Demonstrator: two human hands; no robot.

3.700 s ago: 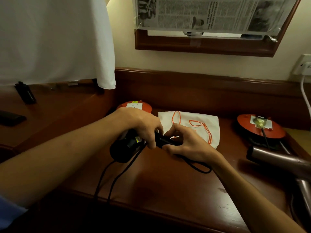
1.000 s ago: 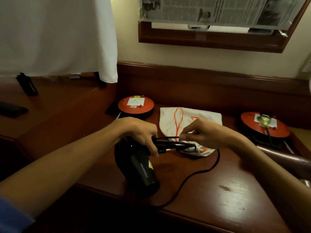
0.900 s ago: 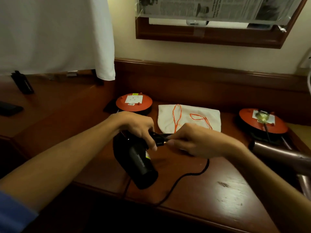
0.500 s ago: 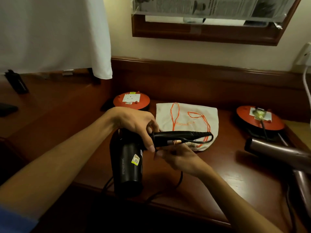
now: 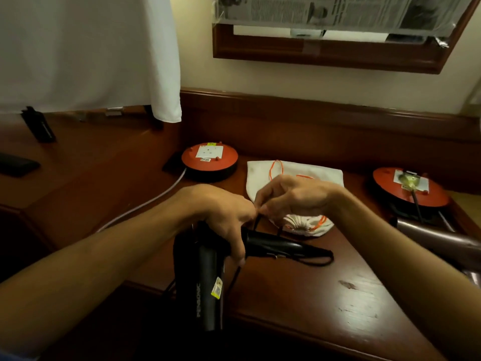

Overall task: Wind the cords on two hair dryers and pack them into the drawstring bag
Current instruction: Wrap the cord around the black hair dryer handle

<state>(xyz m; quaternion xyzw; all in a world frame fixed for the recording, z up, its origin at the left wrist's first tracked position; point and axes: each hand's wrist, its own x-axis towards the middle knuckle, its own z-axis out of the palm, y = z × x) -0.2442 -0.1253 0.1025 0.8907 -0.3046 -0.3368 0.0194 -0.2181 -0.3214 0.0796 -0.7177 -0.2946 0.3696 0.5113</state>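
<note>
Black hair dryer (image 5: 200, 280) held just over the front edge of the surface (image 5: 325, 303), barrel toward the camera. Left hand (image 5: 221, 214) grips it at the handle joint; right hand (image 5: 294, 196) pinches the black cord (image 5: 316, 260) above the handle, fingers curled. Beyond lies the white drawstring bag (image 5: 299, 173), between two orange cable reels (image 5: 209, 160). Second hair dryer (image 5: 437, 238) at the right edge. Wooden backboard (image 5: 312, 121) closes the rear.

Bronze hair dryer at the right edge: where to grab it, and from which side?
Judging from the visible part, grip the bronze hair dryer around its long barrel, coming from above with the right hand. The barrel lies flat on the desk, its top exposed; its handle runs out of view.
</note>
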